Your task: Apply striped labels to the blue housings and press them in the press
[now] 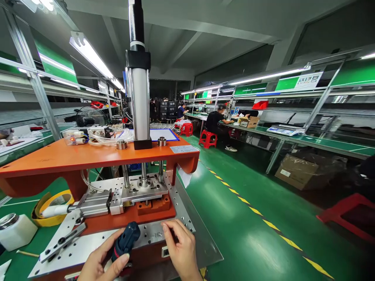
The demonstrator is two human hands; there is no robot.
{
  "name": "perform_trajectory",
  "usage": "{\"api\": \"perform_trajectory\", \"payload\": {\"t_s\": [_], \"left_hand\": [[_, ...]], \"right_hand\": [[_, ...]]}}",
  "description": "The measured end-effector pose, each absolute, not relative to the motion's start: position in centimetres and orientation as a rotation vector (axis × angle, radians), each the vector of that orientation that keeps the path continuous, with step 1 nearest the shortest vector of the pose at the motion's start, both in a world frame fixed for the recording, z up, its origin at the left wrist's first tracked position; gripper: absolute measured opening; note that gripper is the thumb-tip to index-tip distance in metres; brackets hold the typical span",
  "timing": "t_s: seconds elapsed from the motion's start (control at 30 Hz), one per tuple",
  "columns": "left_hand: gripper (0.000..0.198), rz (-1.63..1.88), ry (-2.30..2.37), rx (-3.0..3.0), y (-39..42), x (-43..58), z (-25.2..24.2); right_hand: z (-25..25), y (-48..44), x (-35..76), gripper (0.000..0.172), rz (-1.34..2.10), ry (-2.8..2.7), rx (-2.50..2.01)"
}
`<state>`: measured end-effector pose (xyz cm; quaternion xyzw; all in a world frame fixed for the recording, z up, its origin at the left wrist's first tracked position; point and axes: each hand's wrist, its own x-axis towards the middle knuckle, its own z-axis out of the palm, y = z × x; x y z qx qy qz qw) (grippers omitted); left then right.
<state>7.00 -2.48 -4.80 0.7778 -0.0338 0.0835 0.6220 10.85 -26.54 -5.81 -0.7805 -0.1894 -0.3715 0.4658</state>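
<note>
Green epoxy floor (249,226) is stretching down a long factory aisle, w/ a yellow-and-black hazard stripe (254,210) running along it. On the far right, a long green-topped steel-framed counter (322,142) is carrying a digital scale (285,130). Further down the aisle, a co-worker in a black shirt (216,123) is sitting on a red plastic stool (208,138), facing that counter.

Closer in, a green-topped counter (17,195) is supporting an orange-painted steel press table (88,156), w/ a tall chrome pneumatic cylinder (140,97) rising through it. Below the table, a perforated steel base plate (88,244) is lying across the press's orange lower section. A round white jar (14,230) and a yellow tape roll (52,207) are sitting on the green surface to the left.

At the plate's front edge, the left hand (102,257) is clamping a dark-blue moulded housing (125,242), keeping it just over the plate. The right hand (181,246) is holding nothing visible, its curled fingers (168,230) resting on the plate just beside the housing.
</note>
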Motion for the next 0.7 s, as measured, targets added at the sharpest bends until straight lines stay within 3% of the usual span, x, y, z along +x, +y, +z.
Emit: {"api": "perform_trajectory", "payload": {"t_s": [0.7], "left_hand": [[0.061, 0.193, -0.092, 1.795, -2.42, 7.01, -4.59]], "right_hand": [[-6.07, -26.27, 10.98, 0.021, -0.941, -0.461, -1.954]]}}
